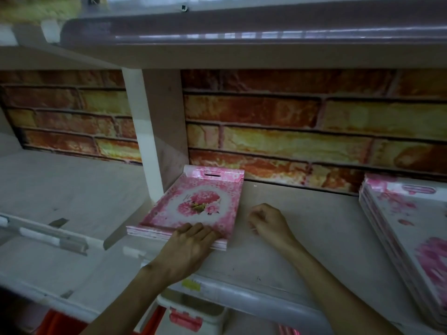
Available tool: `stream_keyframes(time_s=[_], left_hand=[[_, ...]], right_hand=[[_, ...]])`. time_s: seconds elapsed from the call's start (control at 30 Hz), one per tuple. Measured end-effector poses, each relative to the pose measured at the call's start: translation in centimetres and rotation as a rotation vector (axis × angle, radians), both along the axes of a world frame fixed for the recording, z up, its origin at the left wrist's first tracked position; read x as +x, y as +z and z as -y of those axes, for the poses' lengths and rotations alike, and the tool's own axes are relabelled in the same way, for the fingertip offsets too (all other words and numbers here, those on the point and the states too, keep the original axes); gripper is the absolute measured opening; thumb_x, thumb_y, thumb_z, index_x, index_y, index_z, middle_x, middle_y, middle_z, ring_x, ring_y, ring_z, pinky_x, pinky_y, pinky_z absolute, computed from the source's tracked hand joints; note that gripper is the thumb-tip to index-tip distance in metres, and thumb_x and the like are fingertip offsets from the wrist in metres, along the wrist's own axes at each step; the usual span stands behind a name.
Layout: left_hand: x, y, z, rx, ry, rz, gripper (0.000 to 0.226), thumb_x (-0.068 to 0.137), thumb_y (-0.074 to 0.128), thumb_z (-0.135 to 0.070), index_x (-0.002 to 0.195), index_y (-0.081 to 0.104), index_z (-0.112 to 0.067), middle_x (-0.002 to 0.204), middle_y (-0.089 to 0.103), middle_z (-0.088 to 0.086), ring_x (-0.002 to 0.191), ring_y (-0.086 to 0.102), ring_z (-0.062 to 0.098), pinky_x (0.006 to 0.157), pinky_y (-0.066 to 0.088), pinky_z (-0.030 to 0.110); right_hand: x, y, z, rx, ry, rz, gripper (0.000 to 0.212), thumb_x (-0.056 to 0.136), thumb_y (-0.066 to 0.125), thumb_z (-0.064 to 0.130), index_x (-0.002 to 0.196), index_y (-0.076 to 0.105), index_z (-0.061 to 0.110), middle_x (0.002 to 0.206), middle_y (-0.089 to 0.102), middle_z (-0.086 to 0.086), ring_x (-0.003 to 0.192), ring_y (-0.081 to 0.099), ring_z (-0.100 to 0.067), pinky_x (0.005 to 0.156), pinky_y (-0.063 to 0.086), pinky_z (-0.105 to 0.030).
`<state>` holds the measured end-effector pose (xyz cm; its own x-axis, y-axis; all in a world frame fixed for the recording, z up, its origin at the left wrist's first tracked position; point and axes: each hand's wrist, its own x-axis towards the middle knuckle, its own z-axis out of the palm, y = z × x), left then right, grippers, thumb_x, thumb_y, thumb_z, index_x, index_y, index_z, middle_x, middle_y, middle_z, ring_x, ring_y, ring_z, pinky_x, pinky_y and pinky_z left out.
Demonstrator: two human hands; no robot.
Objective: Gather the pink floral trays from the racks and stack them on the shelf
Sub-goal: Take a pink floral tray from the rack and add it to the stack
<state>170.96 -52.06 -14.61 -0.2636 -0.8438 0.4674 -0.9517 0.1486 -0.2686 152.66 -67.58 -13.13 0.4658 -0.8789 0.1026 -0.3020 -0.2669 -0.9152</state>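
Observation:
A small stack of pink floral trays (200, 201) lies on the pale shelf (302, 238), pushed against the white upright divider. My left hand (191, 245) rests flat on the stack's near edge, fingers spread over the top tray's rim. Just to the right of that stack, my right hand (266, 222) hovers above the shelf board with fingers curled and nothing in it. A second, larger stack of pink floral trays (406, 238) lies at the right edge of the shelf.
A white divider (154, 131) splits this shelf from the left bay (60, 184). A brick-pattern backing (290, 126) closes the rear. An upper shelf (242, 44) hangs overhead. Below the shelf front sits a white box with pink latches (191, 315).

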Motion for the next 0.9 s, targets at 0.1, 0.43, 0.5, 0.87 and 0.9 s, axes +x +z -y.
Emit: stream_keyframes(time_s=[0.1, 0.43, 0.5, 0.87, 0.9], left_hand=[[0.1, 1.2, 0.5, -0.057, -0.013, -0.005, 0.042, 0.070, 0.076, -0.019, 0.109, 0.061, -0.022, 0.094, 0.071, -0.003, 0.082, 0.067, 0.017, 0.069, 0.053, 0.028], [0.3, 4.6, 1.7, -0.135, -0.058, 0.055, 0.030, 0.081, 0.068, -0.030, 0.110, 0.064, -0.023, 0.095, 0.071, -0.005, 0.082, 0.068, 0.016, 0.068, 0.052, 0.026], [0.3, 4.6, 1.7, -0.134, -0.060, 0.071, 0.030, 0.082, 0.064, -0.032, 0.111, 0.064, -0.024, 0.096, 0.071, -0.007, 0.083, 0.067, 0.015, 0.069, 0.052, 0.026], [-0.5, 4.9, 1.1, -0.006, -0.096, -0.129, 0.032, 0.088, 0.058, -0.043, 0.118, 0.061, -0.031, 0.102, 0.071, -0.012, 0.089, 0.066, 0.009, 0.070, 0.055, 0.024], [-0.7, 5.4, 0.9, 0.014, -0.118, -0.183, 0.032, 0.090, 0.057, -0.047, 0.117, 0.063, -0.032, 0.104, 0.071, -0.014, 0.090, 0.066, 0.007, 0.072, 0.055, 0.024]], right_hand=[[2.2, -0.6, 0.3, 0.241, -0.066, 0.107, 0.014, 0.091, 0.062, 0.022, 0.081, 0.069, 0.016, 0.087, 0.074, -0.013, 0.078, 0.073, -0.031, 0.077, 0.060, -0.053], [8.0, 1.4, 2.1, 0.953, 0.098, 0.535, 0.052, 0.086, 0.065, 0.037, 0.120, 0.066, -0.002, 0.120, 0.067, -0.024, 0.106, 0.067, -0.036, 0.090, 0.056, -0.044], [9.1, 1.7, 2.4, 0.927, 0.079, 0.503, 0.045, 0.087, 0.062, 0.025, 0.121, 0.064, -0.004, 0.118, 0.067, -0.024, 0.105, 0.067, -0.036, 0.089, 0.055, -0.042], [8.5, 2.3, 1.8, 0.567, -0.235, 0.284, 0.022, 0.085, 0.056, 0.000, 0.103, 0.067, -0.004, 0.095, 0.069, -0.017, 0.075, 0.068, -0.027, 0.047, 0.054, -0.020], [8.0, 2.4, 1.9, 0.551, -0.229, 0.289, 0.023, 0.084, 0.057, 0.002, 0.103, 0.068, -0.005, 0.096, 0.071, -0.017, 0.078, 0.070, -0.028, 0.058, 0.059, -0.027]])
